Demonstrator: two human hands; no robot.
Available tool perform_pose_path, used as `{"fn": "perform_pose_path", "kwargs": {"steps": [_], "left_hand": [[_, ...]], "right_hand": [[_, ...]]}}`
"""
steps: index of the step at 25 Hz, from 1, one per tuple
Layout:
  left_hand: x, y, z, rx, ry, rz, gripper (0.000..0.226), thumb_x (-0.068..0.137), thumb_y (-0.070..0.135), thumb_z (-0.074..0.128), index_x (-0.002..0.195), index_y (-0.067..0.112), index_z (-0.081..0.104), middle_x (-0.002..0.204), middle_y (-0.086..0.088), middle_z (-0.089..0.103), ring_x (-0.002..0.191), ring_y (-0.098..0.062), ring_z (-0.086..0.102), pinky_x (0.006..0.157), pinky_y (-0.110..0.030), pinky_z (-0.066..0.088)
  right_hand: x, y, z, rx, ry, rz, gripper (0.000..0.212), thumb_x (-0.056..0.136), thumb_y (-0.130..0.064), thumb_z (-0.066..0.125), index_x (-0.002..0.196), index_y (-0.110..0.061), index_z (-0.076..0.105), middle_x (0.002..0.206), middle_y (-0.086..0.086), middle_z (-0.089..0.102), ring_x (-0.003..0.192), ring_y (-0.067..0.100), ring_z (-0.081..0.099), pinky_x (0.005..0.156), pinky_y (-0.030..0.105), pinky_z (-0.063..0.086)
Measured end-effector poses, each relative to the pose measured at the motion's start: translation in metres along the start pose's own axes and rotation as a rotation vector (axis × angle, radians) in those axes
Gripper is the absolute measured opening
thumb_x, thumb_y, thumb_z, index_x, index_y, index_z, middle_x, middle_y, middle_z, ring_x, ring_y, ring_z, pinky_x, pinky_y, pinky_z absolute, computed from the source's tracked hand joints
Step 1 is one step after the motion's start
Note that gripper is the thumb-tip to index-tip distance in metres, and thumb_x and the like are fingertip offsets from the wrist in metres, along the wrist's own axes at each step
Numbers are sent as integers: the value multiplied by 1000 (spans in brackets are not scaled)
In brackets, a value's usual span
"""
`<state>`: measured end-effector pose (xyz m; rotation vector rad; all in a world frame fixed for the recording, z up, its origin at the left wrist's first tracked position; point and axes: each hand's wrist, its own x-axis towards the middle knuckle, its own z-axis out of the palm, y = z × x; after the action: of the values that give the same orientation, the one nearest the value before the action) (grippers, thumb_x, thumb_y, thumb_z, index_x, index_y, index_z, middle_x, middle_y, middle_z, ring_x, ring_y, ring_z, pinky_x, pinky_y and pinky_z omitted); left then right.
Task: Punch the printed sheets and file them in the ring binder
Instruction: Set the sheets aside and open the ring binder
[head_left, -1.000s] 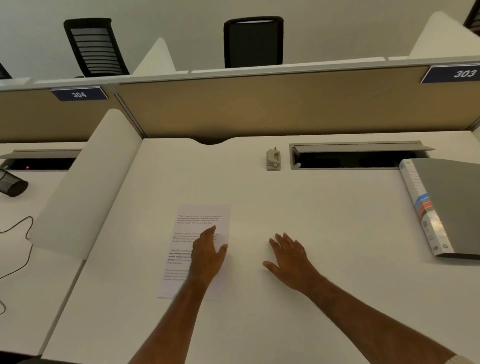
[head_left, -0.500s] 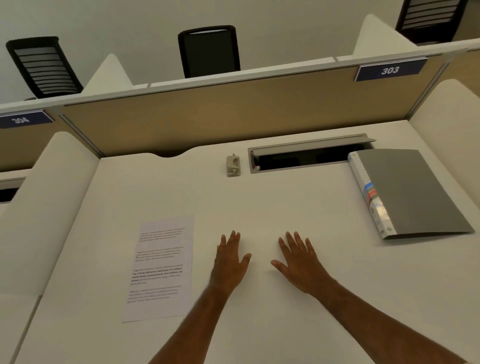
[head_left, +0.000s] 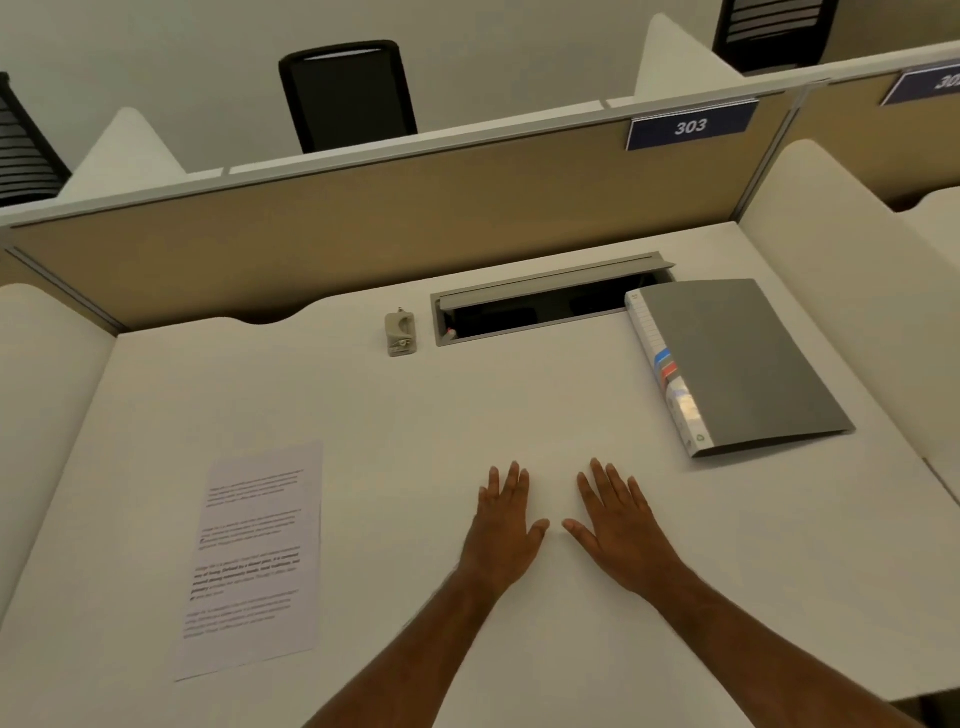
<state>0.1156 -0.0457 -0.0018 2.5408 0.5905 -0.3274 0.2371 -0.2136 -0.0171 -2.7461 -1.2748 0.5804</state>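
Head view shows your left hand (head_left: 503, 525) and right hand (head_left: 613, 525) lying flat, side by side, on the bare middle of the worktop (head_left: 519, 405). Each grip is fully spread, fingers straight, holding nothing.

What changed: 1 second ago your left palm was resting on the printed sheets (head_left: 257, 556), with your right hand beside it. It has since slid off to the right, and both hands have gathered at the centre. The sheets appear not to have shifted; they lie flat, well to the left of your left hand and apart from it. The view has also swung right, so the ring binder (head_left: 727, 364) now shows whole.

That binder lies closed at the far right, spine toward you and to the left, its far corner reaching the cable tray (head_left: 545, 301). A small grey hole punch (head_left: 400, 332) stands at the back of the worktop, just left of the tray, well apart from both sheets and binder.

For the task, this reads as the very start: nothing is punched, the binder is unopened, and you are touching none of the 3 items. Your likely next reach is forward for the punch or left for the sheets. Loose paper slides easily, so square the edges before punching.
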Motion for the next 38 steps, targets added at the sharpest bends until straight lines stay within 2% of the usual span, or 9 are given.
{"fn": "perform_pose_path", "kwargs": {"steps": [7, 11, 15, 18, 22, 25, 28, 32, 38], "left_hand": [[26, 39, 15, 40, -69, 27, 78, 106, 48, 36, 162, 13, -5, 170, -2, -15, 155, -26, -20, 123, -37, -10], [38, 55, 21, 53, -93, 46, 77, 106, 46, 37, 162, 13, -4, 170, -3, -15, 156, -27, -20, 124, -38, -9], [46, 66, 27, 47, -97, 63, 78, 105, 45, 40, 163, 14, -2, 170, -3, -15, 156, -27, -19, 125, -38, -9], [52, 74, 31, 54, -102, 70, 78, 105, 45, 40, 163, 14, -2, 170, -3, -16, 156, -27, -19, 126, -40, -8], [57, 79, 34, 56, -95, 59, 77, 105, 45, 40, 163, 15, -2, 170, -2, -17, 155, -28, -20, 126, -40, -7], [59, 79, 33, 41, -80, 56, 76, 106, 45, 40, 163, 16, 0, 170, 0, -16, 156, -27, -19, 127, -39, -7], [59, 80, 30, 16, -53, 49, 74, 106, 43, 41, 164, 17, 2, 171, 1, -12, 156, -25, -17, 126, -37, -8], [58, 82, 25, -37, -11, 47, 71, 106, 41, 41, 164, 20, 6, 171, 6, -7, 157, -22, -14, 125, -33, -8], [57, 85, 18, -140, 23, 24, 66, 106, 41, 44, 163, 26, 15, 170, 11, 4, 158, -18, -7, 128, -35, -1]], "right_hand": [[-19, 54, 1, 52, 19, 117, 97, 82, -77, -13, 159, -19, -1, 166, 5, -11, 154, 23, -8, 122, 39, -7], [-29, 81, -6, 108, 119, 197, 86, 91, -70, 11, 157, -16, 21, 165, 7, 19, 152, 23, 17, 123, 40, 10], [-31, 102, -13, 298, 385, 322, 36, 96, -41, 54, 123, -17, 57, 123, 3, 58, 113, 24, 56, 99, 41, 40], [-20, 117, -24, 759, 474, 594, 15, 97, -27, 54, 101, -14, 62, 101, 4, 62, 99, 31, 61, 88, 42, 45], [-14, 131, -52, 1461, 489, 788, 20, 101, -33, 53, 112, -17, 55, 104, 4, 59, 95, 23, 59, 79, 30, 47], [-1, 148, -58, 1718, 580, 807, 33, 97, -38, 60, 119, -13, 58, 106, 3, 63, 95, 18, 61, 83, 30, 50], [12, 156, -66, 1991, 659, 750, 17, 98, -25, 61, 111, -13, 62, 109, 4, 69, 104, 20, 65, 83, 28, 52], [20, 158, -74, 2141, 692, 724, 23, 98, -15, 61, 120, -9, 60, 118, 6, 67, 107, 19, 66, 83, 32, 55], [22, 154, -81, 2036, 684, 740, 31, 98, -5, 58, 128, 1, 53, 112, 8, 67, 100, 21, 67, 95, 43, 53]]}}
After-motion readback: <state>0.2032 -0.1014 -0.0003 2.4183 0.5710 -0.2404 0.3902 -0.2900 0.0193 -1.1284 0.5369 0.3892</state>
